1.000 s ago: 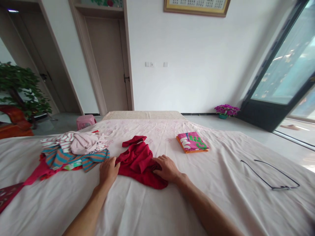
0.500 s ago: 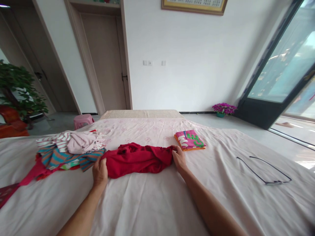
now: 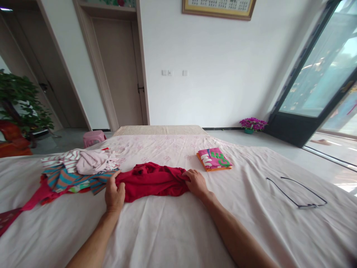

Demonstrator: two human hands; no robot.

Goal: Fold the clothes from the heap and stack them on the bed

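Fingers point(image 3: 113, 180) of the left hand point(image 3: 114, 196) are curled nearly closed on the left end of a crumpled red garment point(image 3: 156, 182), and those of the right hand point(image 3: 198, 185) are bent closed over its right end, the cloth lying bunched across the centre of the frame on a pale sheet point(image 3: 164, 230). Just beside the left hand, at centre left, sits a loose clothes pile point(image 3: 80, 167); right of centre, near the right hand, lies a folded pink-and-orange cloth point(image 3: 214, 159), with eyeglasses point(image 3: 311, 205) at lower right.
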